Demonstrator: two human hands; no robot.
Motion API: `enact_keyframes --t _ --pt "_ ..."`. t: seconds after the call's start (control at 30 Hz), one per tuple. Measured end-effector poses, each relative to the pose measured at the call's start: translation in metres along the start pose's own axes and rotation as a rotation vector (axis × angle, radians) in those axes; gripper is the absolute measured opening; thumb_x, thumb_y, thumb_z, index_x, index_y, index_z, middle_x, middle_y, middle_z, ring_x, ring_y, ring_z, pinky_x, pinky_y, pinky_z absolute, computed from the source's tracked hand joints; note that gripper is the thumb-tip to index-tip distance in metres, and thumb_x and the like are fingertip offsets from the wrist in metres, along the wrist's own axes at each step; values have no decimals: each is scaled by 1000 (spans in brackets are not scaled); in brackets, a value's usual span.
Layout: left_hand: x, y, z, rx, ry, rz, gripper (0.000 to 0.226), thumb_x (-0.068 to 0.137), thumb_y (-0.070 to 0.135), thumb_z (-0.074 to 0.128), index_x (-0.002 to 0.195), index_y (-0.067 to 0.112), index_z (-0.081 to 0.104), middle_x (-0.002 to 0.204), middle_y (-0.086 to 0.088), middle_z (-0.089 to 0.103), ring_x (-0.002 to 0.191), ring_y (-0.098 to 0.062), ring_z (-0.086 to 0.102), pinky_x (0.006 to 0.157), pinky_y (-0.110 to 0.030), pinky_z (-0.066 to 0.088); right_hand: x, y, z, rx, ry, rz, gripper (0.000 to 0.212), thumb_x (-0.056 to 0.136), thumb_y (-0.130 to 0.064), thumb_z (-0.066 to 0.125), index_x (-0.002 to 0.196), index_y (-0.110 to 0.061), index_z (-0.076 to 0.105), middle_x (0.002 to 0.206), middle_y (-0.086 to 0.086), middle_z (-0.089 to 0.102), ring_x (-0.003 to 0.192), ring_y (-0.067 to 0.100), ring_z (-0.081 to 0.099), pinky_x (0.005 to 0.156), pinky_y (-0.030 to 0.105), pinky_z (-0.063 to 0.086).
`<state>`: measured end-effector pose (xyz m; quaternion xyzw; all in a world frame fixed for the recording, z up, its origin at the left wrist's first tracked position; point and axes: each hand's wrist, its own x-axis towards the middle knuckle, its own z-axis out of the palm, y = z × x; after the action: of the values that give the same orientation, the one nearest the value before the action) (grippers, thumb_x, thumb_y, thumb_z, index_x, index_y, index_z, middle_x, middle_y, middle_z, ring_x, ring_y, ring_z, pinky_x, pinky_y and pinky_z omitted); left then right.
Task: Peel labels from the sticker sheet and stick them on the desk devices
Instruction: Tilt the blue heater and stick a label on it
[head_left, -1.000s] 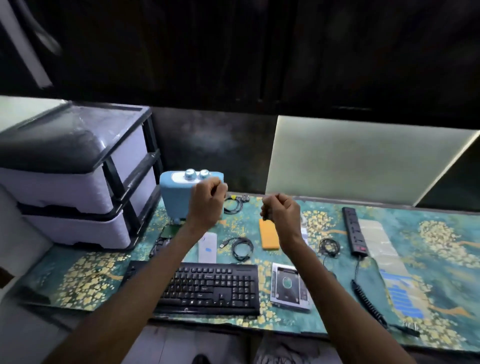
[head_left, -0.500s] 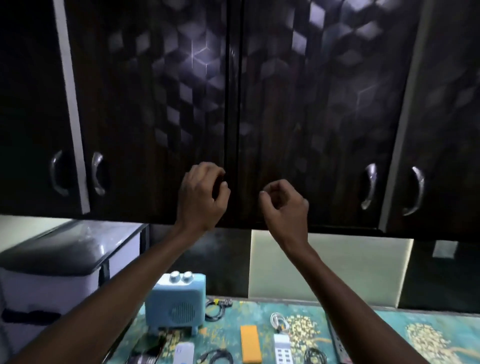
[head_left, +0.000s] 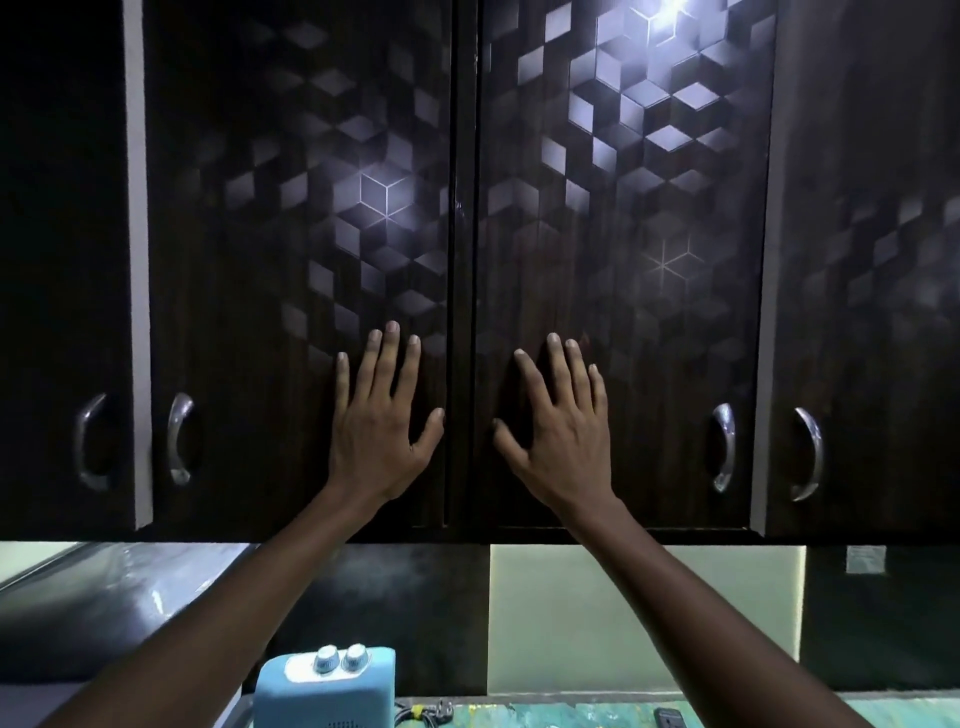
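Observation:
My left hand (head_left: 382, 415) and my right hand (head_left: 558, 421) are raised side by side in front of the dark overhead cabinet doors (head_left: 311, 234), palms away, fingers spread, holding nothing. Whether they touch the doors I cannot tell. Low in the view, a light-blue box device with two knobs (head_left: 324, 686) stands on the desk between my forearms. The sticker sheet is out of view.
Curved metal handles (head_left: 179, 439) sit on the cabinet doors at left and right (head_left: 724, 447). A black-topped drawer unit (head_left: 104, 597) is at lower left. A black cable with a plug (head_left: 421, 712) and the teal patterned desk mat (head_left: 545, 714) show along the bottom edge.
The view has tilted up from the desk to the cabinets. Both hands rose with it and went from closed fists to flat, spread fingers.

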<state>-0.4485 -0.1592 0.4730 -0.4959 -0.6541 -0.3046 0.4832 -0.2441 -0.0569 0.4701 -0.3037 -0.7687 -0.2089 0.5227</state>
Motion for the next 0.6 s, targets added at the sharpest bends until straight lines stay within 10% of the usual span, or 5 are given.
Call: enact_keyframes --t 0.6 --pt "0 -7 10 35 28 33 86 98 57 42 164 15 8 173 -12 -1 160 -27 -2 125 -61 9 -5 -8 -6 46 -27 21 79 100 -58 45 164 -28 10 173 8 -1 160 23 -5 128 53 7"
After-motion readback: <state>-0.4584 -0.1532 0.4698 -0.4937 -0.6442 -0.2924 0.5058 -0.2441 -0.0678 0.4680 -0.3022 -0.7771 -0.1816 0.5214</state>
